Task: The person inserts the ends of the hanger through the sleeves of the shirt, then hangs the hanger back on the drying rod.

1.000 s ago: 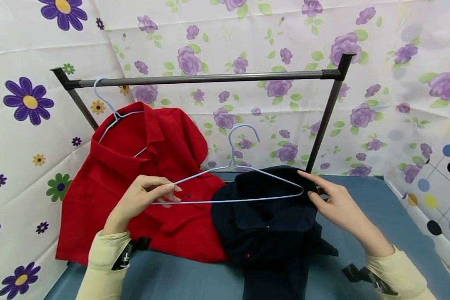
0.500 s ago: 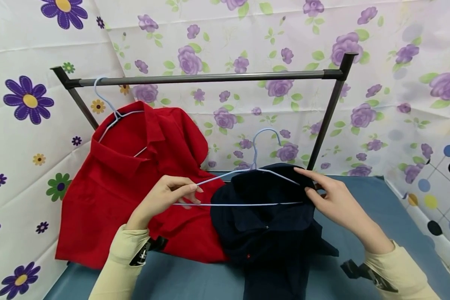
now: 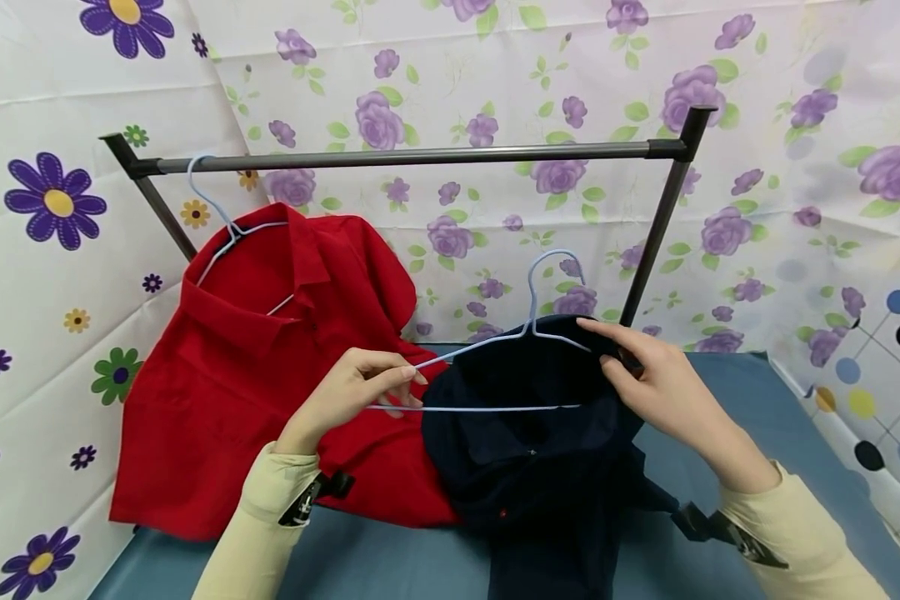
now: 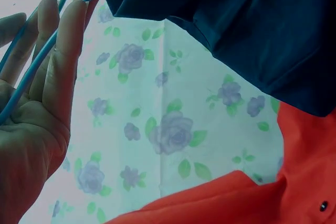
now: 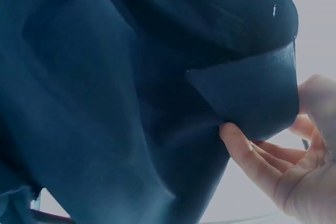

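Observation:
My left hand (image 3: pixel 363 387) pinches the left end of a light blue wire hanger (image 3: pixel 532 317). In the left wrist view, the hanger's wires (image 4: pixel 32 69) run across the fingers and palm. The hanger's right end is inside the neck opening of a navy blue button shirt (image 3: pixel 521 475), hidden by its cloth. My right hand (image 3: pixel 663 392) grips that shirt's collar on the right side. In the right wrist view, the thumb and fingers hold the folded collar (image 5: pixel 252 93) between them. The hanger's hook stands up above the collar.
A red shirt (image 3: pixel 270 400) hangs at the left on a second light blue hanger (image 3: pixel 212 200), hooked over the dark metal rail (image 3: pixel 420 157). The rack's right post (image 3: pixel 663 225) rises behind my right hand. A blue-grey cloth (image 3: pixel 720 433) covers the table. Flowered sheets hang behind.
My left hand has pushed the hanger to the right, and its right end has gone from view inside the navy shirt's collar. My right hand has shifted slightly left with the collar.

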The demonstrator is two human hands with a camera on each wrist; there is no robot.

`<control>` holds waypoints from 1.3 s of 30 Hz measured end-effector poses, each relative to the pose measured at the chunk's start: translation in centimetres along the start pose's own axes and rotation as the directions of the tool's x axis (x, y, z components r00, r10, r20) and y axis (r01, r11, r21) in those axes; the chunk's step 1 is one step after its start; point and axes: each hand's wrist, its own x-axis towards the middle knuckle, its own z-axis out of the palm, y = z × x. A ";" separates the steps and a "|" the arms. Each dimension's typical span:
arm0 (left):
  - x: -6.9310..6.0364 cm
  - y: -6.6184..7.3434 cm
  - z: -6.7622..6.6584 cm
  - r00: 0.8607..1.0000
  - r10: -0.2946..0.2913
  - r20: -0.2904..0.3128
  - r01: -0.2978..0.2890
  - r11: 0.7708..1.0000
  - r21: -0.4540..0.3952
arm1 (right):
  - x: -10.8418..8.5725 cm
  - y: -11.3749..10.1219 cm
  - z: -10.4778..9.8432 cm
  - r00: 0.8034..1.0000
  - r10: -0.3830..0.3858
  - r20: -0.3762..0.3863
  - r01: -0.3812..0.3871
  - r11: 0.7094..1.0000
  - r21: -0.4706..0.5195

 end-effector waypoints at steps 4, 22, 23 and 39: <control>0.6 0.5 0.3 1.000 0.020 -0.003 -0.020 1.000 -0.004 | 0.7 -1.1 -0.3 0.999 -0.008 -0.036 0.008 1.000 -0.004; 1.4 1.2 4.4 0.985 0.019 -0.169 -0.032 0.997 -0.073 | 2.0 -5.3 2.3 0.946 -0.087 -0.312 0.118 0.989 0.085; 1.5 1.2 4.5 0.983 0.019 -0.182 -0.032 0.997 -0.072 | 2.0 -5.4 2.4 0.946 -0.088 -0.313 0.121 0.989 0.088; 1.0 -0.5 5.0 0.952 0.169 -0.253 -0.192 0.979 -0.069 | 1.3 -5.4 2.6 0.941 -0.107 -0.320 0.130 0.990 0.051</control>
